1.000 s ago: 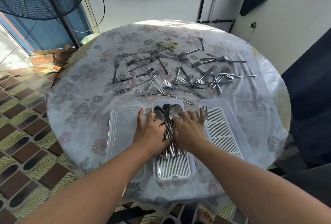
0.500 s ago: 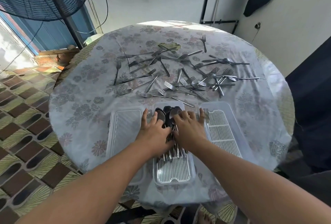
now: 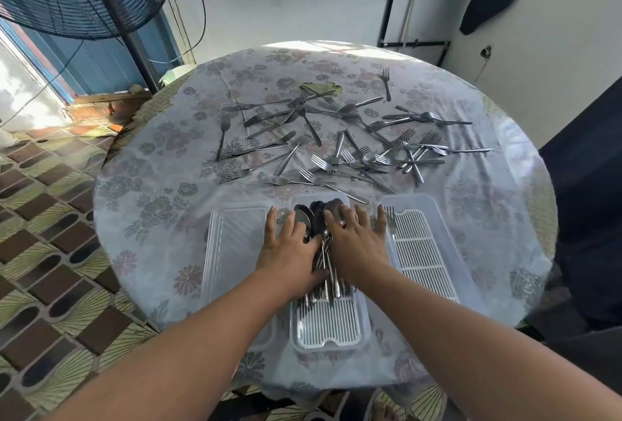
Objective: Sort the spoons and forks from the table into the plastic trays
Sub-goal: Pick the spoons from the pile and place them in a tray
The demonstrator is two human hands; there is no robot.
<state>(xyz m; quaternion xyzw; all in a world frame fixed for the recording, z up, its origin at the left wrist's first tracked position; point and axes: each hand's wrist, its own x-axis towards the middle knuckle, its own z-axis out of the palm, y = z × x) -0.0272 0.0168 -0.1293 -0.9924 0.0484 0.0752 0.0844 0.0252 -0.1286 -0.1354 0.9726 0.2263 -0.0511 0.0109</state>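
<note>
- Both hands are down on the spoons (image 3: 322, 252) in the middle tray (image 3: 328, 326). The left hand (image 3: 291, 252) lies flat with fingers spread wide, the right hand (image 3: 356, 245) the same, and neither is curled around anything.
- By the look of it, they are pressing the bundle in from either side to square it up so it sits neatly between the tray walls.
- The spoons run lengthwise with the tray: bowls at the far end, handles toward the person.
- The left tray (image 3: 232, 235) shows nothing inside, while the right tray (image 3: 424, 252) holds one fork (image 3: 390, 220) at its far corner, tines pointing away.
- The loose forks (image 3: 336, 148) lie scattered across the table (image 3: 151, 185) beyond the trays, pointing every which way; that pile looks like the next job.
</note>
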